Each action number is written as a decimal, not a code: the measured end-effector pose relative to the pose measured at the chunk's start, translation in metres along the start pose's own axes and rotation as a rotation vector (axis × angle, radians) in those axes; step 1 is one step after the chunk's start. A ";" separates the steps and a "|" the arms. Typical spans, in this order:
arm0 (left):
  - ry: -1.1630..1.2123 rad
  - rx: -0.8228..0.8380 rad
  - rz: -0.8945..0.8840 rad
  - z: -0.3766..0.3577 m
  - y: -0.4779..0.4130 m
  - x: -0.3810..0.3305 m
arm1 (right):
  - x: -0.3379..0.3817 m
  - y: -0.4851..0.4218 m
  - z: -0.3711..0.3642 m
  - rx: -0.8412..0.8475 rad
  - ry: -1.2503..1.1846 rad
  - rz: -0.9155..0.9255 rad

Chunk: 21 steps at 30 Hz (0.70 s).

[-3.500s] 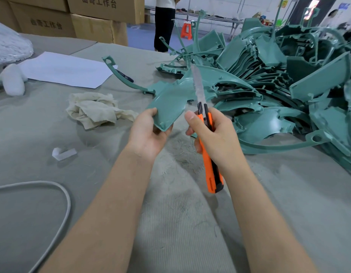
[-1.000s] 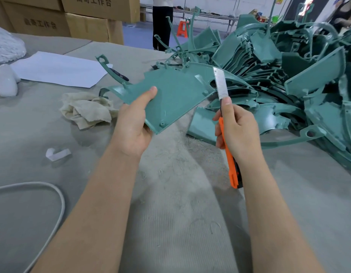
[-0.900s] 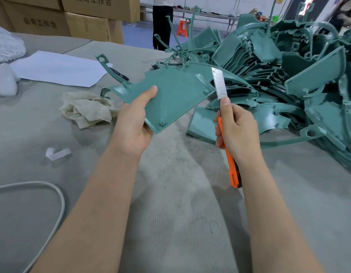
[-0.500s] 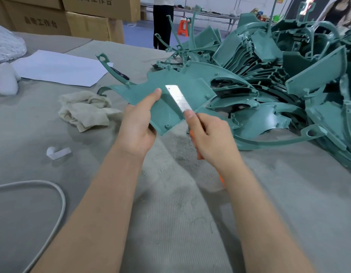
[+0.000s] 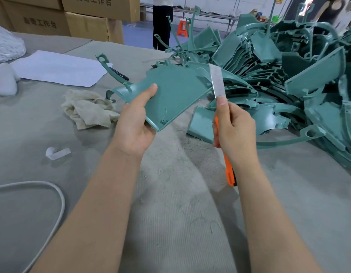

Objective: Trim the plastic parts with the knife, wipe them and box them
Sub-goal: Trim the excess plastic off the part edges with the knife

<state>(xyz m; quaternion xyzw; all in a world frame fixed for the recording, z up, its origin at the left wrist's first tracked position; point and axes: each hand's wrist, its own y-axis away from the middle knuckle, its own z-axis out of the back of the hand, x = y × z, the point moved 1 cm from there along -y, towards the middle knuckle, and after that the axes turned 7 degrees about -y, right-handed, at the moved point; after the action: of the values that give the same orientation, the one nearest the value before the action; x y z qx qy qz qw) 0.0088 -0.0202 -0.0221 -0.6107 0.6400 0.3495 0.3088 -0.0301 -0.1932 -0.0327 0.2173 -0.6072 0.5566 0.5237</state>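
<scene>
Head view: we find the left hand (image 5: 134,126) gripping a green plastic part (image 5: 176,91), thumb on top. The right hand (image 5: 234,128) grips the knife (image 5: 218,85), blade upright at the part's right edge.

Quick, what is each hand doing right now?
Left hand: holding a green plastic part.
Right hand: gripping the orange knife, blade up.
</scene>
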 end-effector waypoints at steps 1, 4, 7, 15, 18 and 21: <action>0.005 0.007 0.002 0.000 0.000 0.000 | 0.000 0.000 -0.001 0.011 0.011 0.007; 0.025 0.040 0.003 0.002 0.000 -0.002 | 0.002 0.001 -0.002 0.050 0.020 0.028; 0.017 0.028 0.001 0.000 0.000 0.000 | 0.006 0.005 -0.006 0.126 0.036 0.034; 0.037 -0.025 0.039 0.002 -0.004 0.000 | 0.018 0.022 -0.031 0.408 0.174 0.167; 0.017 -0.016 0.012 0.002 -0.005 0.002 | 0.014 0.015 -0.022 0.261 0.099 0.102; 0.011 -0.031 0.011 0.004 -0.005 0.002 | 0.005 0.004 -0.007 0.079 0.064 0.013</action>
<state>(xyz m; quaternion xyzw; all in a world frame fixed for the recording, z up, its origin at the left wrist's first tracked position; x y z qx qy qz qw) 0.0132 -0.0185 -0.0267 -0.6137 0.6396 0.3578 0.2937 -0.0329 -0.1835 -0.0312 0.2162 -0.5691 0.5901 0.5302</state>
